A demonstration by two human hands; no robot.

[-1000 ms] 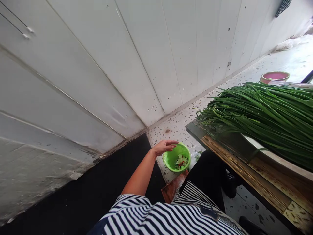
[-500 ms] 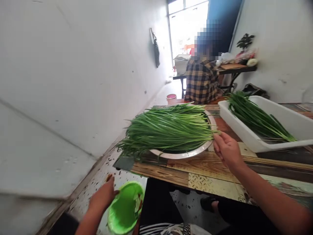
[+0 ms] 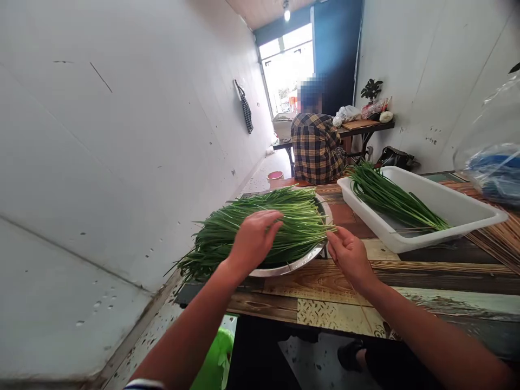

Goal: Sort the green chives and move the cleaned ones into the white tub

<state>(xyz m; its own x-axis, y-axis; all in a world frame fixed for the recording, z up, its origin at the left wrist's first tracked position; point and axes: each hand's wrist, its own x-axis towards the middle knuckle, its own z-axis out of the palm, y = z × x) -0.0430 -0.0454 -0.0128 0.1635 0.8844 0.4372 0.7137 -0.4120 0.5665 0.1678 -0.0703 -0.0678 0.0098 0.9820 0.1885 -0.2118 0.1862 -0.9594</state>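
Observation:
Long garlic chives (image 3: 227,227) lie in a heap across a round metal basin (image 3: 303,265), pale stem ends to the right, leaves hanging over the left rim. At the basin's right edge, my right hand (image 3: 350,254) pinches a few stem ends between thumb and fingers. My left hand (image 3: 255,237) is over the middle of the heap, its thumb apart from the fingers; whether it touches the leaves I cannot tell. To the right, a white plastic tray (image 3: 400,244) holds a smaller bunch of chives (image 3: 400,200).
A green bin (image 3: 213,360) stands on the floor below the table's left end. Thin brown sticks (image 3: 498,238) and a clear plastic bag (image 3: 498,162) lie at the right. Beyond the wood-patterned table (image 3: 280,309) a person in a plaid shirt (image 3: 312,146) sits, back turned.
My left hand has risen from above the green bin to over the chives. My right hand stays at the stem ends. The view has shifted, bringing the sticks and plastic bag into sight.

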